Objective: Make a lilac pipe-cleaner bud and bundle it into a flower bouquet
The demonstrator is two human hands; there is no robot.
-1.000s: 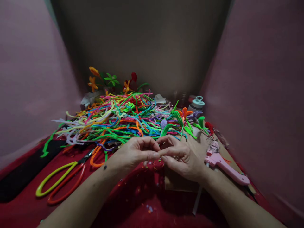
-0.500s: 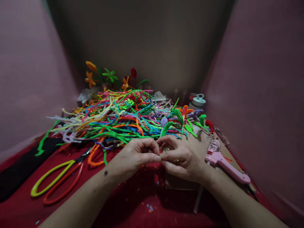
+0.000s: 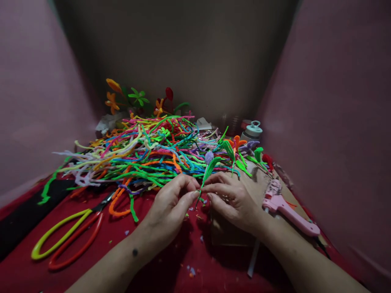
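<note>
My left hand (image 3: 174,203) pinches the thin stem of a green pipe-cleaner leaf (image 3: 210,169) between thumb and forefinger. The leaf rises from the pinch and bends over to the right. A pale purple fuzzy ball (image 3: 209,157) shows beside its upper part; whether the two are joined I cannot tell. Close on the right is my right hand (image 3: 233,199), its fingers bent. Its forefinger tip reaches the base of the leaf, while its thumb stands slightly apart with nothing visible gripped.
Beyond my hands lies a big heap of coloured pipe cleaners (image 3: 146,150). Scissors (image 3: 70,236) rest at left on the red cloth (image 3: 171,268). At right, a pink glue gun (image 3: 284,209) and finished fuzzy flowers (image 3: 238,143) lie on cardboard (image 3: 253,179). A lidded bottle (image 3: 253,129) stands behind.
My fingertips have parted a little: the right thumb has come away from the left hand. The green leaf's base and stem now show between the hands. The view has shifted slightly.
</note>
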